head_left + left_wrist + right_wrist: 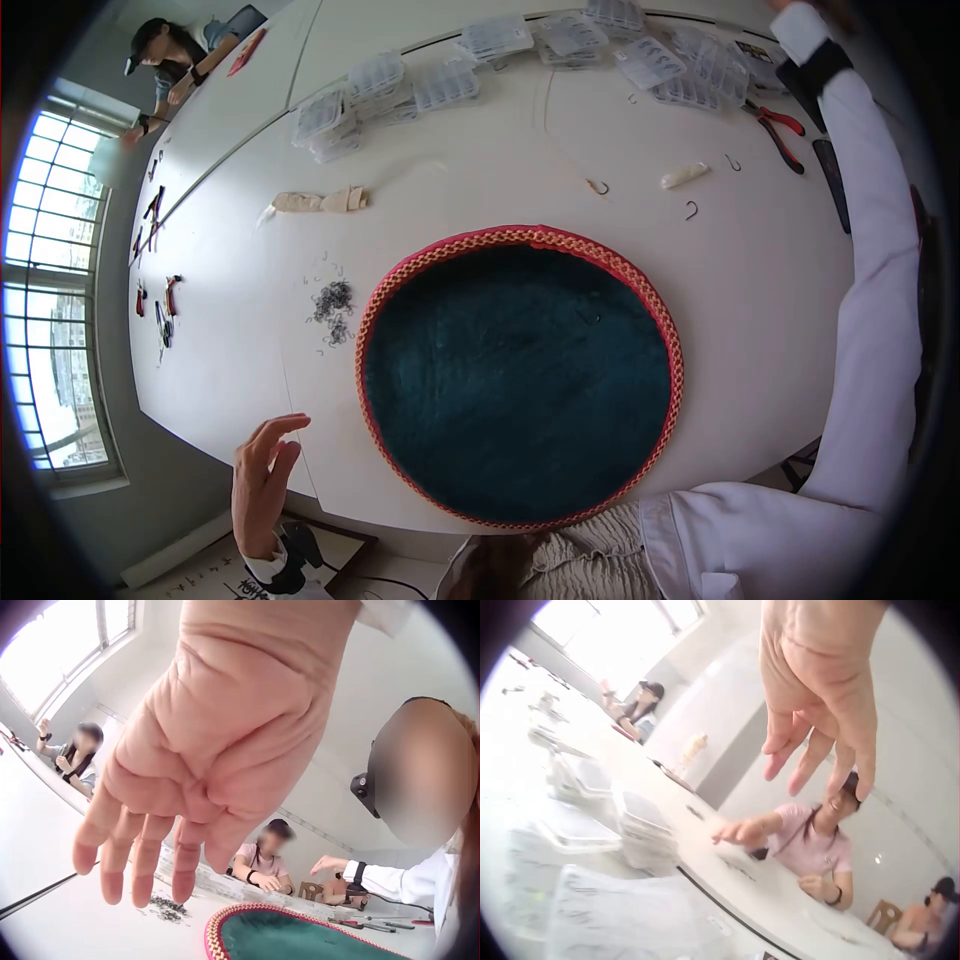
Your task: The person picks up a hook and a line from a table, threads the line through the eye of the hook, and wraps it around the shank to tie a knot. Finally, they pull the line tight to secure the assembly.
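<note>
A round dark green mat with a red and yellow woven rim lies on the white table in front of me; its edge also shows in the left wrist view as the mat. My left hand hovers off the table's near left edge, fingers straight and relaxed, holding nothing. My right arm in a white sleeve reaches to the far right; the right hand hangs above clear plastic boxes, fingers loose, empty. In the head view that hand is cut off at the top edge.
A heap of small dark metal rings lies left of the mat. Several clear plastic boxes line the far side. Red-handled pliers, loose hooks, and pale rolls lie about. Other people sit at neighbouring tables.
</note>
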A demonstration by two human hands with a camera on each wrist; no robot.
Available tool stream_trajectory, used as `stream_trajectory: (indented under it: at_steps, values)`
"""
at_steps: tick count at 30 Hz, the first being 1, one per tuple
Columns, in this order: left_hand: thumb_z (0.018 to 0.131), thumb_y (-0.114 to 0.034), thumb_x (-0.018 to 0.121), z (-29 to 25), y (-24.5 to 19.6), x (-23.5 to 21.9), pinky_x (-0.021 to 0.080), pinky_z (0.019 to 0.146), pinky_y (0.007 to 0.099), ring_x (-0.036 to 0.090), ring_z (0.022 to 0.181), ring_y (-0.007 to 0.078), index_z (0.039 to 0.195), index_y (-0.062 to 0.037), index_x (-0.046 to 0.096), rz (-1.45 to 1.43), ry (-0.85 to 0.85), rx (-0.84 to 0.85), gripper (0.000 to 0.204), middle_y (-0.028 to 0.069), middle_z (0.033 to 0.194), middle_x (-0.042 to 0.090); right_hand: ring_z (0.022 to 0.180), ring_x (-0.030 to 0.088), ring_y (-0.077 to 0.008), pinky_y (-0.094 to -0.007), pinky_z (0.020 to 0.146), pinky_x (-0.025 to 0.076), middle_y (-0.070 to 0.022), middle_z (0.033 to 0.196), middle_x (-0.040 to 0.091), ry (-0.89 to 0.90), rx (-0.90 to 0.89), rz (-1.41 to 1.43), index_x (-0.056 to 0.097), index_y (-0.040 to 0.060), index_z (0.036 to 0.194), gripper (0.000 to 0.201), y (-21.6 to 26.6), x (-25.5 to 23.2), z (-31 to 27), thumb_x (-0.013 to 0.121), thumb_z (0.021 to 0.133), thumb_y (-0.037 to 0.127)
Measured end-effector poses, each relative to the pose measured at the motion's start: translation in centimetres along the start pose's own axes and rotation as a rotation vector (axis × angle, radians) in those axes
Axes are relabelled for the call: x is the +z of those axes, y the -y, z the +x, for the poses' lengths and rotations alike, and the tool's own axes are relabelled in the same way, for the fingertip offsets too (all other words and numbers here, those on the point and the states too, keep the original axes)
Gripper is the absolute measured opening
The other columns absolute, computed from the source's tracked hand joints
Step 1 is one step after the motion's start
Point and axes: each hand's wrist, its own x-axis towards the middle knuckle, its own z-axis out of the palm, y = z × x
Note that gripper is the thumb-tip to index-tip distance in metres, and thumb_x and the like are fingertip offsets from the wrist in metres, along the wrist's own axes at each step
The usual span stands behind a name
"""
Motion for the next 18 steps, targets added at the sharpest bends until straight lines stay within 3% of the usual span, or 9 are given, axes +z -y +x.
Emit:
stream_trajectory:
  at_steps: [1,3,5,6,8,10,12,16,18]
  values:
    - [0.082,-0.008,0.05,0.3,-0.4,-0.1,0.045,0.08,0.0328,0.059,0.091,0.0229,0.101,-0.0014,0.06,-0.004,-0.024,-0.012,0.022,0.0131,0.098,0.063,0.049,0.048,-0.008,-0.0231,0.046,0.038,-0.0018,0.057,0.053,-0.048,-0.052,-0.037,0.054,-0.0068,0.092,0.028,1.0,-1.6,-1.7,0.058,0.086,0.02]
    - [0.082,-0.006,0.054,0.9,-0.9,-0.4,0.048,0.074,0.0316,0.062,0.08,0.0234,0.093,-0.0012,0.063,0.066,-0.038,0.052,0.016,0.0115,0.088,0.065,0.052,0.044,-0.0034,-0.0194,0.048,0.035,0.0009,0.061,0.051,-0.467,-0.797,-0.184,0.053,-0.0025,0.089,0.017,2.4,-0.3,-8.7,0.055,0.088,0.014]
    - [0.082,-0.004,0.054,1.9,-1.0,-0.2,0.048,0.07,0.0292,0.063,0.078,0.0203,0.093,-0.0007,0.063,0.089,-0.076,0.14,0.014,0.0106,0.085,0.066,0.052,0.044,-0.0071,-0.0229,0.046,0.036,-0.0027,0.068,0.059,0.372,-0.284,0.241,0.062,-0.0008,0.08,0.025,1.7,-1.4,-9.5,0.056,0.08,0.024]
    - [0.083,-0.003,0.055,2.4,-1.0,-0.3,0.049,0.067,0.0267,0.063,0.075,0.0171,0.092,-0.0002,0.063,0.123,-0.096,0.244,0.013,0.0097,0.082,0.066,0.055,0.043,-0.0027,-0.0211,0.048,0.035,0.001,0.066,0.059,0.377,-0.276,0.432,0.065,0.0003,0.076,0.011,5.4,-2.2,-13.7,0.064,0.071,0.01]
    - [0.082,-0.004,0.056,3.2,-1.4,-0.3,0.05,0.066,0.0278,0.063,0.073,0.0178,0.09,-0.0007,0.064,0.101,-0.101,0.263,0.012,0.0094,0.082,0.066,0.067,0.059,-0.0147,-0.028,0.063,0.045,-0.0095,0.074,0.065,0.446,-0.248,0.421,0.065,-0.0028,0.08,0.016,9.5,-3.3,-19.1,0.066,0.069,0.009]
    - [0.079,-0.006,0.061,3.8,-1.6,0.5,0.051,0.064,0.029,0.064,0.071,0.0187,0.088,-0.0014,0.063,0.078,-0.09,0.319,0.01,0.0095,0.081,0.066,0.066,0.06,-0.0209,-0.029,0.063,0.046,-0.0139,0.079,0.063,0.457,-0.318,0.384,0.063,-0.0028,0.087,0.022,11.2,-3.1,-23.0,0.068,0.069,0.01]
    - [0.078,-0.006,0.063,4.4,-1.7,1.5,0.052,0.064,0.0292,0.064,0.07,0.0192,0.09,-0.0013,0.062,0.109,-0.063,0.373,0.013,0.01,0.08,0.066,0.069,0.059,-0.0285,-0.0333,0.065,0.047,-0.0172,0.083,0.061,0.575,-0.255,0.297,0.058,-0.0019,0.099,0.036,13.0,-3.7,-25.1,0.07,0.07,0.015]
    - [0.073,-0.006,0.068,5.3,-1.9,3.5,0.051,0.06,0.0295,0.064,0.069,0.021,0.095,-0.0014,0.055,0.159,-0.033,0.382,0.026,0.0115,0.078,0.064,0.075,0.06,-0.0241,-0.0335,0.066,0.047,-0.0161,0.089,0.062,0.512,-0.287,0.153,0.051,0.0003,0.115,0.057,13.9,-2.2,-27.2,0.074,0.064,0.014]
    - [0.071,-0.005,0.069,5.9,-1.3,4.5,0.049,0.058,0.03,0.062,0.065,0.0215,0.093,-0.0013,0.052,0.084,-0.007,0.377,0.029,0.0119,0.077,0.062,0.078,0.059,-0.0322,-0.0371,0.069,0.046,-0.019,0.092,0.06,0.611,-0.251,0.175,0.043,0.0006,0.121,0.062,13.6,-1.5,-27.6,0.07,0.067,0.009]
